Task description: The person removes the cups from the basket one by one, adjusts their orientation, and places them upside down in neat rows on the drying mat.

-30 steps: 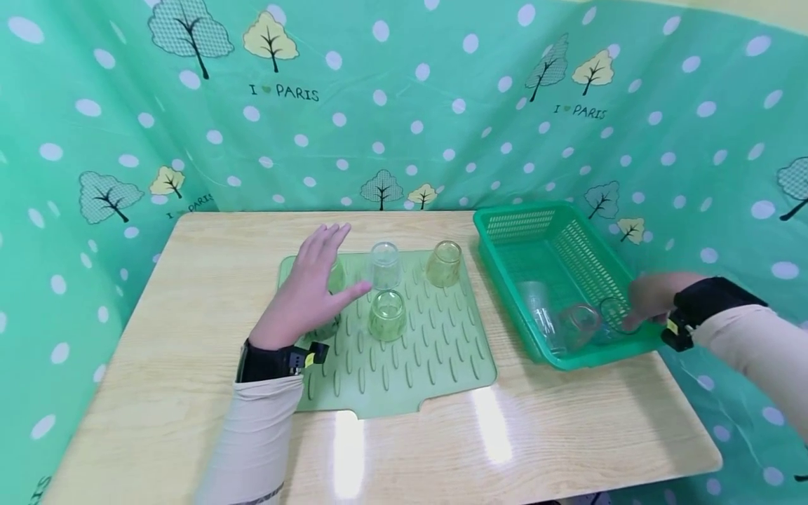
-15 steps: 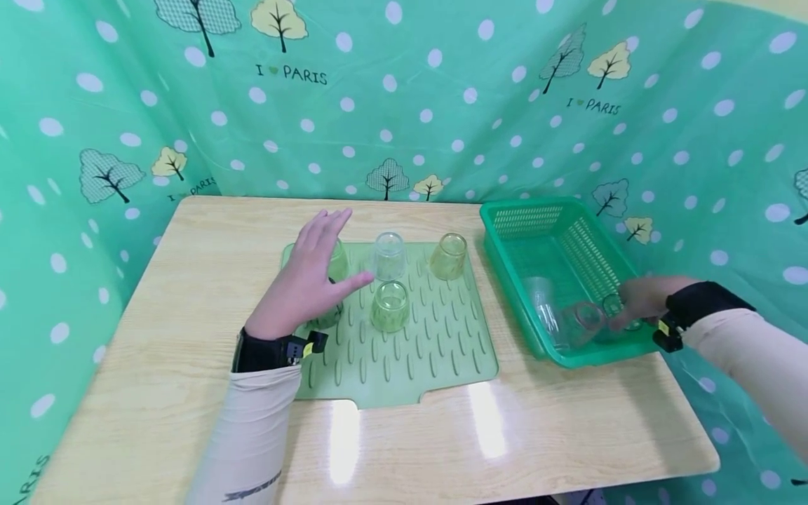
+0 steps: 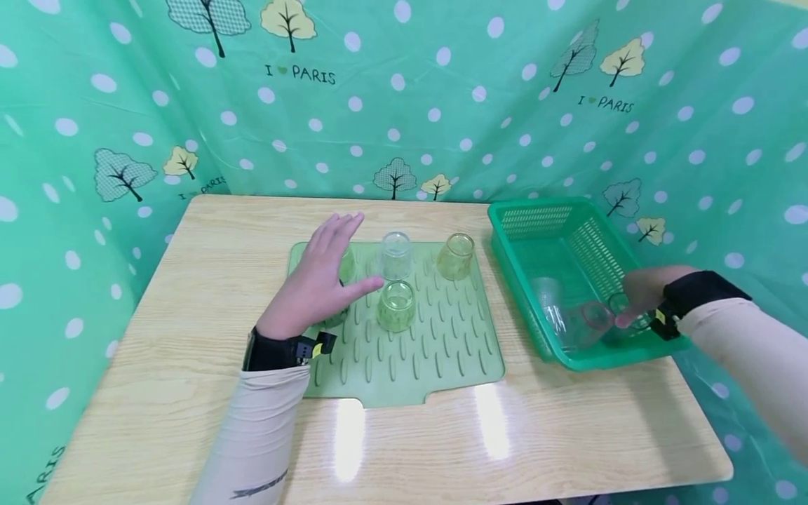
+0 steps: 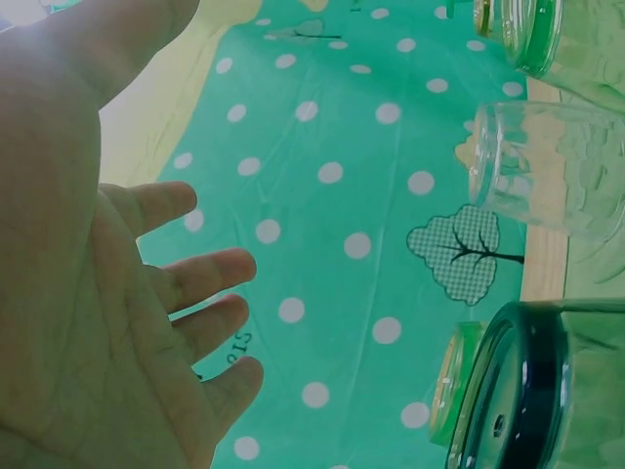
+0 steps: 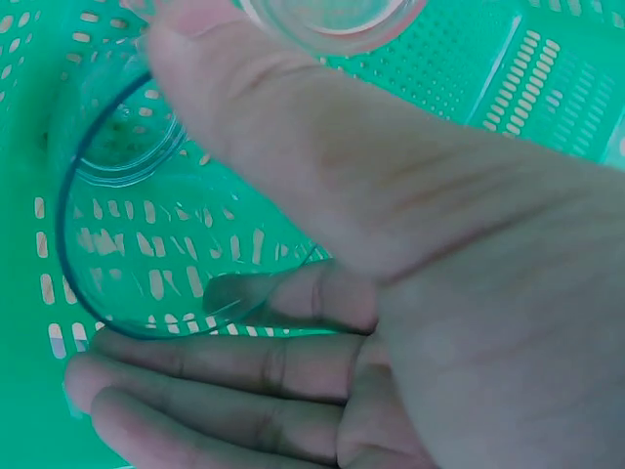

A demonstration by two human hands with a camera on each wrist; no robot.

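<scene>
In the head view my right hand (image 3: 650,291) reaches into the near right corner of the green basket (image 3: 519,301). It grips a clear drinking glass (image 5: 161,239), thumb on one side of the dark rim and fingers along the other. Beside it in the basket lie a pinkish glass (image 3: 593,326) and a tall clear glass (image 3: 548,301). My left hand (image 3: 318,284) hovers over the left of the green drying mat (image 3: 435,358), fingers straight, thumb spread, holding nothing. It partly hides a green glass (image 3: 347,265) and a dark-rimmed glass (image 4: 532,391).
Upside-down on the mat stand a clear glass (image 3: 395,256), a yellowish glass (image 3: 456,257) and a light green glass (image 3: 396,307). The basket's raised walls stand right of the mat on the wooden table (image 3: 151,337). A dotted green curtain (image 3: 404,105) encloses the back and sides.
My right hand has moved a little left within the basket, onto the glass. The left hand holds its place over the mat. The head view has shifted slightly.
</scene>
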